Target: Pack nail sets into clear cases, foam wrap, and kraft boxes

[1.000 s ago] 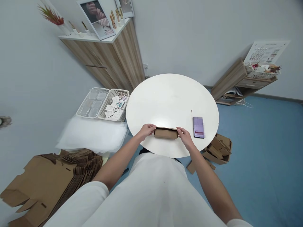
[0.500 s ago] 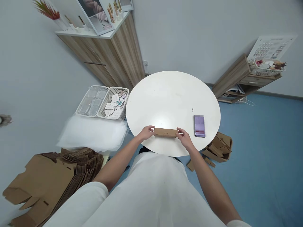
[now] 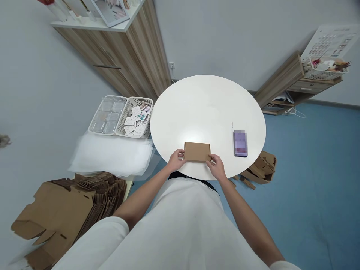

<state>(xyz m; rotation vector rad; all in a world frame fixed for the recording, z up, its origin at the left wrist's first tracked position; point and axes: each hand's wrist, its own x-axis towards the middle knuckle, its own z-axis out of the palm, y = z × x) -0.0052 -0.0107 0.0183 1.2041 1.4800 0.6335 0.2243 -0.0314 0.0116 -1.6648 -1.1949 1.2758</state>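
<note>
A small closed brown cardboard box (image 3: 197, 152) is at the near side of the round white table (image 3: 208, 105), its broad face turned up toward me. My left hand (image 3: 176, 160) grips the box's left end, fingers along the side and thumb at the near corner. At the right end, my right hand (image 3: 216, 166) holds the near corner between thumb and fingers. Whether the box rests fully on the tabletop or is slightly raised, I cannot tell. To the right of it lies a phone (image 3: 240, 143) with a blurred purple screen.
On the left stand a basket of cards (image 3: 137, 119), a basket of clear plastic cases (image 3: 108, 115), a stack of translucent sheets (image 3: 111, 153) and flat cardboard blanks (image 3: 62, 210). A carton of cardboard pieces (image 3: 260, 168) sits on the floor at right. Wooden cabinets (image 3: 135, 56) border the wall.
The box has been turned from showing its narrow tabbed side to showing its broad face. Both hands remain at its ends. The camera view has shifted slightly.
</note>
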